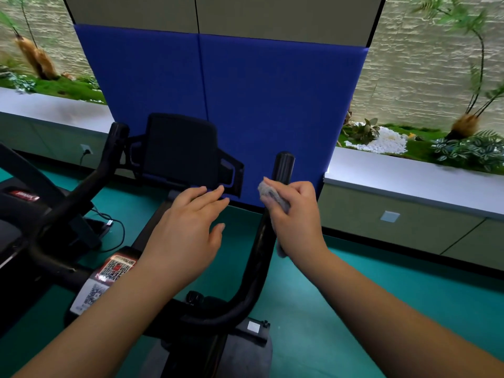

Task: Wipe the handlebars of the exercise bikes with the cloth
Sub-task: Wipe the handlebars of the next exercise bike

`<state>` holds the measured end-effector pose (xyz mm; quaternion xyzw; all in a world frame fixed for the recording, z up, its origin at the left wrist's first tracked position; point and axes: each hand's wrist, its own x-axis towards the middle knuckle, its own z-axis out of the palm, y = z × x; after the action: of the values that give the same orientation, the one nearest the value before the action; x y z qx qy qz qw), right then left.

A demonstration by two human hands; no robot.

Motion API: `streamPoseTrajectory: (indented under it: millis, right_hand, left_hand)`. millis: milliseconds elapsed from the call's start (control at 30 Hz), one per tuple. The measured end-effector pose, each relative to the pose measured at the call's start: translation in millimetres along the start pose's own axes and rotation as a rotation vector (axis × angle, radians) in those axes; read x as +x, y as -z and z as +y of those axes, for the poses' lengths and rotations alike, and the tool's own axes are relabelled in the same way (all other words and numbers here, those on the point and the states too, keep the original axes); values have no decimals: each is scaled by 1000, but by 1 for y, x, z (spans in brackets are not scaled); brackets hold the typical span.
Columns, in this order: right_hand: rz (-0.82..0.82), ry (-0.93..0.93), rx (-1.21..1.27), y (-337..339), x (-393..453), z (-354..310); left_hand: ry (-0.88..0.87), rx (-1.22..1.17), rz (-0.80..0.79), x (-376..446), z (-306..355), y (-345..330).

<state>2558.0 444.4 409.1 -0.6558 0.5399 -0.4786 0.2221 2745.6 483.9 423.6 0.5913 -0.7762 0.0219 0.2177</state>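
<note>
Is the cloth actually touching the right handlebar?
Touching. The head view shows the right hand holding the cloth wrapped against the right handlebar, with no gap between them.

One wide camera on my head looks forward and down, close over my left hand (pixel 188 230), right hand (pixel 296 214) and the bike's handlebar (pixel 256 268).

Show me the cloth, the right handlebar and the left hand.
cloth (pixel 268 190): head view, grey bunch above the fingers.
right handlebar (pixel 284 165): head view, upright black end.
left hand (pixel 188 230): head view, back of the hand.
</note>
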Motion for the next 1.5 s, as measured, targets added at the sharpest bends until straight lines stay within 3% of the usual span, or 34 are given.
streamPoseTrajectory:
  millis: [100, 300, 467, 700, 867, 1067, 1267, 1500]
  right_hand:
    - [-2, 86, -182, -8, -16, 10]
    - [-136, 106, -100, -1, -56, 9]
    - [-105, -105, -76, 6, -8, -6]
    - [-275, 84, -37, 6, -62, -3]
    - [-216, -38, -103, 7, -8, 2]
    - [-327, 215, -62, 10, -64, 5]
    - [-234, 25, -125, 4, -24, 3]
    - [-349, 199, -85, 8, -85, -8]
  left_hand:
    - [-22, -14, 22, -10, -5, 1]
    - [-46, -39, 18, -27, -13, -4]
    - [-41, -49, 21, -35, -11, -4]
    - [10, -38, 28, -42, -7, -8]
    - [43, 0, 24, -47, -2, -4]
    - [155, 54, 46, -62, -7, 4]
    - [276, 128, 36, -74, -31, 24]
    - [305, 133, -33, -78, -54, 29]
